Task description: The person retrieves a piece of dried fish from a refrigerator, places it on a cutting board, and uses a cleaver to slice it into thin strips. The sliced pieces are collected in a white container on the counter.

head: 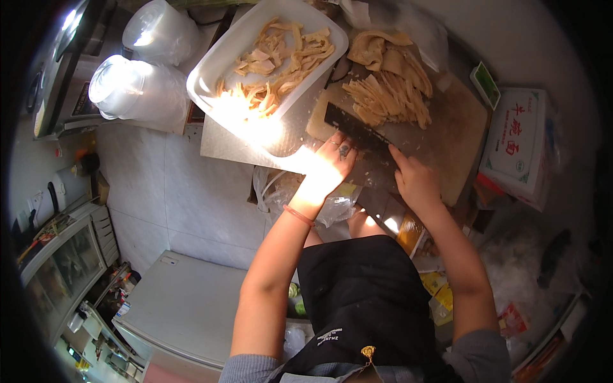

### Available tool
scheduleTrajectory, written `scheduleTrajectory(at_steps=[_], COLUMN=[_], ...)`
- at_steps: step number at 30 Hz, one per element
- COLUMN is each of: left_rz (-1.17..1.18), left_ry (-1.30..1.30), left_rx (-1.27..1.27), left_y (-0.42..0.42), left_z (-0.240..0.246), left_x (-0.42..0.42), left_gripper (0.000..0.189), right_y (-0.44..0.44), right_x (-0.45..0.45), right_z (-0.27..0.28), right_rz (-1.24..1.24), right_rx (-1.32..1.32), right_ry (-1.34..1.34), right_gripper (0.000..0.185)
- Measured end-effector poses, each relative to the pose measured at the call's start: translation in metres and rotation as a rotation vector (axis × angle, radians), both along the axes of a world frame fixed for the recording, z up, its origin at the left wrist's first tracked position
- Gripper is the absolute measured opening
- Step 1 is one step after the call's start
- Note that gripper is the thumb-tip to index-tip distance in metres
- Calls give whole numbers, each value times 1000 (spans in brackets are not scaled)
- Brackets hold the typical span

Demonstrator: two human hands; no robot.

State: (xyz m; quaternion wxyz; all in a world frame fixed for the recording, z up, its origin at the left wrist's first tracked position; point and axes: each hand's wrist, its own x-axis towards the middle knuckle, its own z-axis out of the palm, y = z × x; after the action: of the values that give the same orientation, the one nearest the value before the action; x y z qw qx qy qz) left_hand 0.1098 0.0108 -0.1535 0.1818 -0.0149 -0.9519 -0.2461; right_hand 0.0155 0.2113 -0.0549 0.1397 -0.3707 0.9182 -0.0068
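Note:
A cleaver (357, 127) with a wide dark blade lies across a worn cutting board (462, 148), small scraps clinging to it. My right hand (417, 179) grips its handle end, the index finger stretched along the blade. Against the blade's near side rest the bent fingers of my left hand (336, 155); whether they pinch anything is hidden. Just beyond the blade sits a heap of sliced tan strips (388, 98), with folded uncut sheets (378, 48) of the same food behind it. More tan strips (287, 72) lie in a white plastic tub (197, 81) at the left.
Stacked clear plastic containers (143, 88) stand left of the tub. A printed carton (515, 143) is right of the board, with a small green card (486, 85) beside it. Below the counter edge hangs a clear plastic bag (335, 206). A grey-topped appliance (187, 301) stands lower left.

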Motion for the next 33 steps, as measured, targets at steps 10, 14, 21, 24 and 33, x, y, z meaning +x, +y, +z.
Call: scheduleTrajectory(at_steps=[10,14,21,24,33], left_rz=[57,100,46,122,51], left_ry=[145,159,33,146,106], left_rx=[41,61,106,166,108], left_y=[9,11,10,11,7], left_z=[-13,-15,-44,-28,-36], left_x=[-12,-18,0,-14,-3], left_gripper=[26,22,32,27,33], right_y=[-1,-23,-14,-29,-40], right_x=[3,-1,8,3,11], right_z=[-14,-48,-19,-44,-41], right_rz=[32,60,35,94,89], right_rx=[62,18,107,-1,52], right_ry=[67,216,98,238,200], right_gripper=[58,59,54,56,55])
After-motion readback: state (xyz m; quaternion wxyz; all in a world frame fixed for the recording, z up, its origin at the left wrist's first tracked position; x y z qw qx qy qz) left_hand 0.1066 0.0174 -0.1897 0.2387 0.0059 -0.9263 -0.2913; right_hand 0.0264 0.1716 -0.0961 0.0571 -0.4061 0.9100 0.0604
